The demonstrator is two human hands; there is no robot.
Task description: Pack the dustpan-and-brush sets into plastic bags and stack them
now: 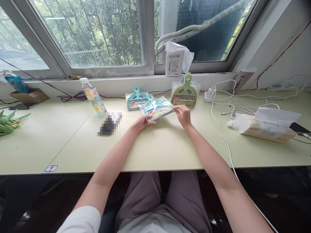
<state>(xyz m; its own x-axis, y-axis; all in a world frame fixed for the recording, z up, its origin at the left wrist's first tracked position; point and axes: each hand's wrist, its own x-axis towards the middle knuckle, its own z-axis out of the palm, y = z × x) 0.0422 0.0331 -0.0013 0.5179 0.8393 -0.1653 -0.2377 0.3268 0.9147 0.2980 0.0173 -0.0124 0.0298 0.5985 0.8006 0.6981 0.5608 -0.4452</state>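
A blue mini dustpan and brush set [159, 107] in clear plastic wrap is held tilted just above the table. My left hand [143, 123] grips its lower left edge, fingers underneath and thumb on top. At the right end, my right hand [183, 116] pinches the wrapper's edge between thumb and fingers. Behind it, against the wall, leans a second blue wrapped dustpan set [136, 99], partly covered by the held one. A green wrapped dustpan set [186, 92] with an orange rim stands upright at the back right of my right hand.
A tilted drink bottle [93, 97] and a blurred-out dark item [109, 124] are to the left. Right are a charger [209, 94], a white cable [218, 126] trailing over the table edge and a tissue pack [266, 126]. A box [174, 63] sits on the windowsill.
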